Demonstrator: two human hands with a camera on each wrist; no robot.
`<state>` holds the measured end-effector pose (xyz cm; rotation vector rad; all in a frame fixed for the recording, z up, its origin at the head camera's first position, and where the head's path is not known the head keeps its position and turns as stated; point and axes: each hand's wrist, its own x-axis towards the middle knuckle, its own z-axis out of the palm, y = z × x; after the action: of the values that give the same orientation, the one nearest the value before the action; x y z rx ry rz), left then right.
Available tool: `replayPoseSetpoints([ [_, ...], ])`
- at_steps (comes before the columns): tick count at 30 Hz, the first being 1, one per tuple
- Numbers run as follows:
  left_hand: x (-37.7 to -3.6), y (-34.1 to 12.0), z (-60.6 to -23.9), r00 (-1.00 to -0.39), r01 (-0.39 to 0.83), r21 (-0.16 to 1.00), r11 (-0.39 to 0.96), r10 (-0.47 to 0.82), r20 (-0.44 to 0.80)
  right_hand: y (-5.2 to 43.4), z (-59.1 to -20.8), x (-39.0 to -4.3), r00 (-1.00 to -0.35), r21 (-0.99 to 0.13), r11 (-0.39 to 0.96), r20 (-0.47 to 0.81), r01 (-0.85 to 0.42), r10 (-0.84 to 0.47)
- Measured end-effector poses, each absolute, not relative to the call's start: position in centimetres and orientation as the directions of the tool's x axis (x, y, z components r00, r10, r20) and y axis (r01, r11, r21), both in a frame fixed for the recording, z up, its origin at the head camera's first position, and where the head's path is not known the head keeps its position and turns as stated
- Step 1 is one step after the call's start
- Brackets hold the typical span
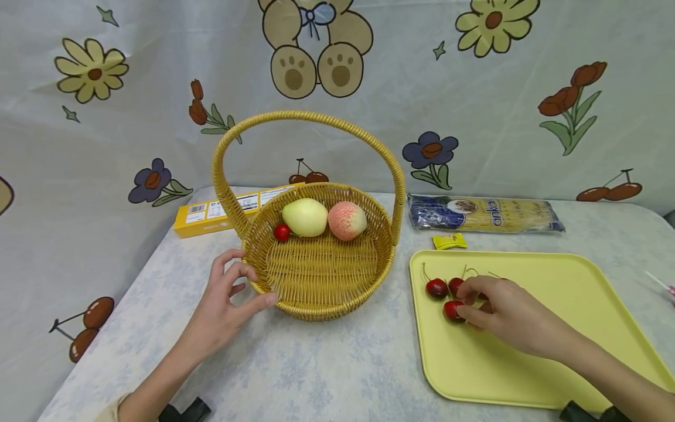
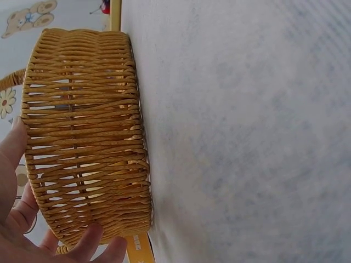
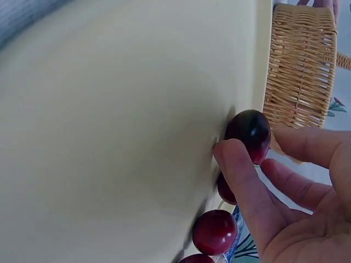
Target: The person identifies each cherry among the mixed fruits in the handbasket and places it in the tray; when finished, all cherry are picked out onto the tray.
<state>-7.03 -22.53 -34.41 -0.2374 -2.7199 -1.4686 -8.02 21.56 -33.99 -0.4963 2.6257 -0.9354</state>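
Observation:
My left hand [image 1: 224,302] holds the yellow wicker basket [image 1: 316,310] at its near left side, thumb at the rim and bent fingers along the wall. The left wrist view shows these fingers against the woven side [image 2: 88,137]. In the basket lie a pale yellow-green pear [image 1: 304,217], a pink peach [image 1: 347,221] and one small red cherry [image 1: 282,232]. On the yellow tray my right hand [image 1: 508,313] pinches a dark red cherry [image 3: 249,131] between thumb and fingers. Other cherries [image 1: 436,288] with stems lie close by, partly covered by the hand.
The yellow tray [image 1: 559,381] stands right of the basket. Behind it lie a yellow wrapped candy [image 1: 449,241] and a pack of noodles [image 1: 485,214]. A yellow box [image 1: 205,219] is behind the basket at left. At the far right edge lies a lollipop [image 1: 671,289].

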Motion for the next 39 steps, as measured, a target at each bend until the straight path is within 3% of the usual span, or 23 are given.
replayPoseSetpoints([
  [16,-6.8,-22.4,-34.4,-0.987,0.157,0.833,0.531,0.119,0.11,21.9,-34.2,-7.9,-0.889,-0.6,0.751,-0.139,-0.275,-0.437],
  [26,-6.9,-22.5,-34.4,-0.984,0.173,0.826,0.536,0.125,0.125,20.5,-31.5,-8.0,-0.886,-0.491,0.768,0.017,-0.411,-0.463],
  [34,-6.9,-22.5,-34.2,-0.984,0.171,0.835,0.523,0.126,0.122,16.9,-28.1,-9.3,-0.813,-0.483,0.676,0.147,-0.556,-0.563],
  [39,-6.9,-22.4,-34.1,-0.986,0.163,0.837,0.522,0.123,0.115,13.9,-26.5,-10.5,-0.731,-0.429,0.613,0.197,-0.663,-0.653],
])
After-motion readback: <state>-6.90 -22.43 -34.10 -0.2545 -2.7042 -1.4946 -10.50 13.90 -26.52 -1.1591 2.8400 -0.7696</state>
